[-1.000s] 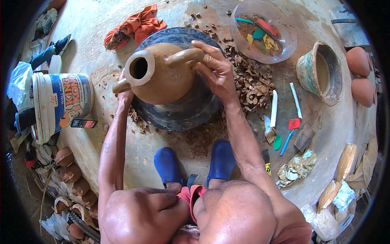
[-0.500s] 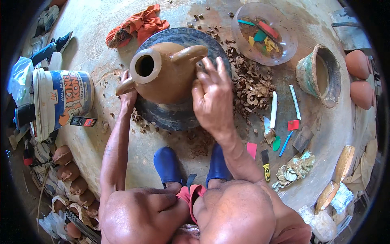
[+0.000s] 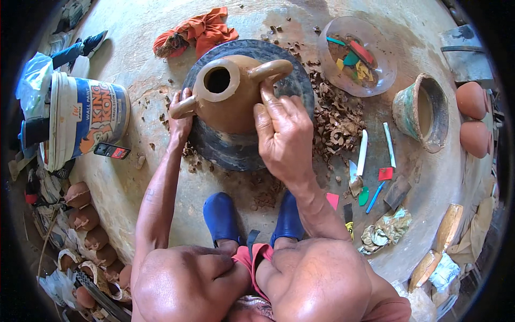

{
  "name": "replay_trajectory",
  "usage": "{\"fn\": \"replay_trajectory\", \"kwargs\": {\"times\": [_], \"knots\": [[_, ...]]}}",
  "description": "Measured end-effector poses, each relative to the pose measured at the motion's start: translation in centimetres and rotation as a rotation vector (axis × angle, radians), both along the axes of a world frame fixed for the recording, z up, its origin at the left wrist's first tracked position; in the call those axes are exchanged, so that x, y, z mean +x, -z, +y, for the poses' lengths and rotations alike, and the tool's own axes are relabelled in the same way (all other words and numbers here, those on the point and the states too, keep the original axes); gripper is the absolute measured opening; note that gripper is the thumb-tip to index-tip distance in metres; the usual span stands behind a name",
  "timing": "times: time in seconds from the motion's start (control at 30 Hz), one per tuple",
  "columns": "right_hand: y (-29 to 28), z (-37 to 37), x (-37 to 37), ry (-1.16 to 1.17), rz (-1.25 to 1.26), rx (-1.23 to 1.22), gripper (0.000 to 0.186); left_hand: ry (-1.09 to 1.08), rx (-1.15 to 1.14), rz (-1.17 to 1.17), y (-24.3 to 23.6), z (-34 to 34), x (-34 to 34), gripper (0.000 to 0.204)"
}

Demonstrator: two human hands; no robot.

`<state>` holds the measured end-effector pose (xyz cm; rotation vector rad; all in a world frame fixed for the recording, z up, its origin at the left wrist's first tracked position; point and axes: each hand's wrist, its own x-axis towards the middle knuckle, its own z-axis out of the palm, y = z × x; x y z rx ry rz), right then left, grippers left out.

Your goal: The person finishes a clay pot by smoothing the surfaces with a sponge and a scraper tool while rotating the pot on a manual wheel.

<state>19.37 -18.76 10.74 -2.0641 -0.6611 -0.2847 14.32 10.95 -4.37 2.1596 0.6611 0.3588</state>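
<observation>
A brown clay pot [image 3: 230, 115] with a round open mouth and two looped handles stands on a dark turntable [image 3: 228, 155]. My left hand [image 3: 181, 124] is at the turntable's left edge, below the pot's left handle [image 3: 183, 108]. That handle covers part of it, and its visible fingers point away from me. My right hand [image 3: 287, 137] is beside the pot's right side, holding nothing I can see. Its index finger reaches to the pot wall under the right handle [image 3: 276, 68]. The thumb is apart from it, and the other fingers are loosely bent.
Clay shavings [image 3: 338, 121] lie right of the turntable. Beyond them are a clear basin [image 3: 386, 80] with coloured scrapers and a crusted bucket [image 3: 405, 112]. Loose tools surround a white strip [image 3: 362, 153]. An orange cloth [image 3: 214, 35], paint bucket [image 3: 102, 115] and mobile phone [image 3: 111, 151] are leftward.
The pot appears farther right in the picture, as does most of the far scene. My right index finger has moved in under the right handle, and the hand's fingers are less spread.
</observation>
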Motion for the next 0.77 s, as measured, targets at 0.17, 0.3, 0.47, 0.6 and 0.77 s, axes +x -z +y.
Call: {"fn": "replay_trajectory", "kwargs": {"times": [0.17,0.3,0.47,0.6,0.77], "knots": [[-1.4,0.5,0.0,0.067,0.014,0.152,0.020,-0.023,-0.042,-0.038,0.1,0.0,-0.2,0.046],[0.2,-1.3,2.4,0.356,0.023,0.237,0.022,-0.065,-0.030,-0.047,0.2,-0.7,0.1,0.049],[2.1,-0.3,5.9,0.032,-0.064,0.321,0.060,-0.112,0.074,-0.010,1.1,0.3,0.0,0.056],[2.9,0.3,6.9,0.000,-0.119,0.309,0.062,-0.083,-0.079,0.003,-0.1,-0.5,0.2,0.059],[1.0,2.3,4.9,0.248,0.042,0.212,0.060,-0.071,0.033,0.003,0.9,0.2,0.0,0.059]]}}
